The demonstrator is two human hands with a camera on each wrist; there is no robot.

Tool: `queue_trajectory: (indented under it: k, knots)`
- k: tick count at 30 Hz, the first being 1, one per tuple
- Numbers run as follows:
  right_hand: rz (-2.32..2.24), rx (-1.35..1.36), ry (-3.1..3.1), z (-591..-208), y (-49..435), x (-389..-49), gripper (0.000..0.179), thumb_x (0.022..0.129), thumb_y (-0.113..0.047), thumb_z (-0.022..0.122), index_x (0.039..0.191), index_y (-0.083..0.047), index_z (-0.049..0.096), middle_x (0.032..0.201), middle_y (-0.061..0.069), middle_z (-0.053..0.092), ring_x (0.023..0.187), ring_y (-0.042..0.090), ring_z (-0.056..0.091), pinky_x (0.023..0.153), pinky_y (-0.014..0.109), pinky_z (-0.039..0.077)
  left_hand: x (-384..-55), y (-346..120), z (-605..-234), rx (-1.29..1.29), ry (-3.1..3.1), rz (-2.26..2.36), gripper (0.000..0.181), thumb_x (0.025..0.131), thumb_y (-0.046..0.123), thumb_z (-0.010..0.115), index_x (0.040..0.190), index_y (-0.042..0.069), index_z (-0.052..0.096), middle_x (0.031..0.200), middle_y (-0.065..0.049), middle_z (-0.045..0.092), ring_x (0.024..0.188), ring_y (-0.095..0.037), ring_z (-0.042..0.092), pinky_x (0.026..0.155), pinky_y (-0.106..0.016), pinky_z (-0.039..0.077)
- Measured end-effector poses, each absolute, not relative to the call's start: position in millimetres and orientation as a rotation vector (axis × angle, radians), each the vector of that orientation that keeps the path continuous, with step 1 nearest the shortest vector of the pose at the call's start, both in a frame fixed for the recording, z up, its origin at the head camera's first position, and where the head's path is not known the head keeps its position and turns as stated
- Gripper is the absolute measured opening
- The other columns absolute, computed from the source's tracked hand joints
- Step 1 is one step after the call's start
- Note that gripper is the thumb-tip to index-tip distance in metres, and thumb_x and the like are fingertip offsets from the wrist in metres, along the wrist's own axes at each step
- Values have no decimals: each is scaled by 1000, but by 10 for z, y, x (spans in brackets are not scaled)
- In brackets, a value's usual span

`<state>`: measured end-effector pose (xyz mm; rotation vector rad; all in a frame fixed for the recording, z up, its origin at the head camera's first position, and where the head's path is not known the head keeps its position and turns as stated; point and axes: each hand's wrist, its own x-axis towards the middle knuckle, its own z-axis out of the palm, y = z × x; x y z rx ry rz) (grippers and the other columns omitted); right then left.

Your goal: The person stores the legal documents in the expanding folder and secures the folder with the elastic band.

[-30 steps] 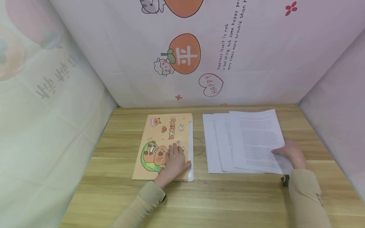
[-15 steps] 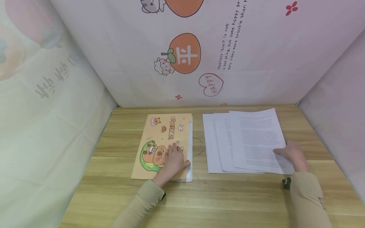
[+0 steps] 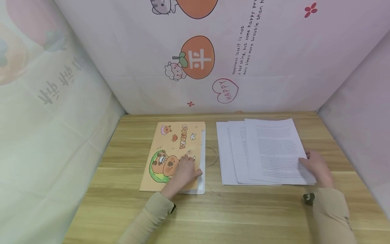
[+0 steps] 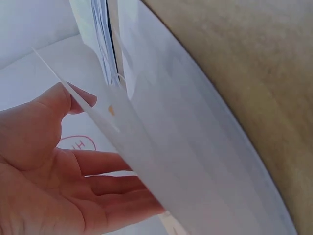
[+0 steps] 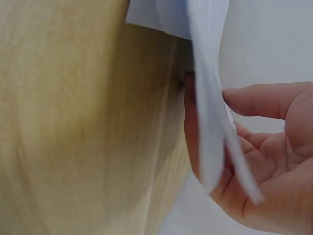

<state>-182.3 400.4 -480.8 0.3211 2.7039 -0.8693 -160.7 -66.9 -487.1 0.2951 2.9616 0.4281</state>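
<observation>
White cloth with faded fruit prints formed the left wall (image 3: pixel 45 135), and just inward of it the wooden table (image 3: pixel 243 217) began. A beige left sleeve (image 3: pixel 153 215) reached in from the lower edge, and its left hand (image 3: pixel 182 173) lay over the lower right part of a pale orange folder (image 3: pixel 168 147), which rested on the table, left of centre. The fingers were on the printed cover, with the thumb along the right side; in the left wrist view a thin white edge passed between thumb and fingers, so the hand held the cover there. The folder bore capybara drawings and the word CAPYBARA turned sideways. A thin cord loop (image 3: pixel 216 156) curved out from its right side. Behind stood the back wall (image 3: pixel 131 67), printed with an orange fruit and a HAPPY heart (image 3: pixel 225 90). Right of the loop, well apart from the folder, printed sheets (image 3: pixel 272 149) lay overlapping like a fan. The right hand (image 3: pixel 318 169) pinched their right edge, thumb above and fingers underneath. Beside its beige cuff (image 3: pixel 330 206) showed a small dark object (image 3: pixel 308 199), too indistinct to name.
</observation>
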Motion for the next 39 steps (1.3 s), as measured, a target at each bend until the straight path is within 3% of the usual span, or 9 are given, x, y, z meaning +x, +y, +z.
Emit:
queue_trajectory:
  k: [4, 9, 16, 19, 21, 24, 28, 32, 39]
  knots:
    - [-918, 277, 2718, -4804, 4015, -1796, 59, 94, -12, 41, 136, 27, 27, 134, 50, 34, 119, 62, 40, 96, 68, 39, -1632, -700, -4842, 275, 2917, 484, 49, 83, 32, 67, 108, -9, 66, 97, -19, 63, 83, -25, 54, 71, -35, 52]
    - [-947, 279, 2719, -4784, 4012, -1762, 58, 96, -13, 40, 137, 26, 26, 138, 50, 31, 123, 63, 37, 100, 69, 37, -1652, -744, -4790, 261, 2878, 592, 51, 84, 31, 64, 119, -6, 66, 118, -28, 67, 96, -33, 65, 83, -42, 57]
    - [-970, 257, 2734, -4766, 4003, -1731, 58, 99, -15, 39, 139, 24, 25, 139, 50, 30, 124, 64, 36, 102, 70, 34, -1637, -786, -4704, 278, 2852, 674, 51, 84, 27, 62, 124, -5, 64, 79, -11, 61, 62, -17, 47, 54, -25, 41]
    - [-984, 253, 2751, -4773, 4008, -1725, 58, 99, -16, 40, 139, 23, 27, 138, 50, 32, 124, 64, 38, 100, 69, 36, -1625, -802, -4663, 278, 2838, 724, 51, 84, 25, 62, 125, -7, 63, 78, -9, 59, 59, -14, 42, 52, -21, 37]
    - [-993, 252, 2768, -4778, 4016, -1720, 58, 99, -17, 41, 138, 23, 28, 138, 50, 33, 123, 64, 39, 97, 66, 40, -1623, -812, -4640, 277, 2825, 756, 52, 85, 24, 62, 126, -7, 62, 79, -10, 59, 58, -13, 41, 52, -21, 37]
    - [-1038, 239, 2776, -4788, 4036, -1713, 57, 99, -17, 43, 138, 24, 30, 136, 50, 35, 119, 62, 46, 85, 43, 53, -1625, -824, -4609, 265, 2810, 804, 52, 84, 22, 61, 128, -8, 61, 76, -10, 56, 56, -13, 37, 51, -22, 34]
    - [-1115, 223, 2735, -4779, 4065, -1706, 58, 100, -16, 43, 139, 24, 27, 136, 52, 34, 88, 28, 65, 64, 14, 47, -1623, -836, -4568, 253, 2797, 825, 53, 83, 21, 60, 129, -8, 60, 69, -5, 47, 54, -12, 33, 49, -22, 31]
    - [-1197, 242, 2653, -4771, 4075, -1693, 60, 102, -16, 40, 142, 23, 20, 139, 52, 29, 76, -14, 46, 64, 15, 50, -1603, -846, -4553, 249, 2793, 826, 53, 83, 20, 61, 128, -8, 61, 69, -3, 45, 52, -11, 33, 46, -21, 30]
    - [-1296, 328, 2589, -4782, 4053, -1673, 62, 103, -18, 38, 147, 19, 15, 144, 50, 26, 72, -15, 49, 64, 19, 54, -1580, -872, -4559, 253, 2798, 824, 47, 85, 17, 61, 125, -7, 63, 79, -8, 57, 57, -12, 39, 47, -19, 31]
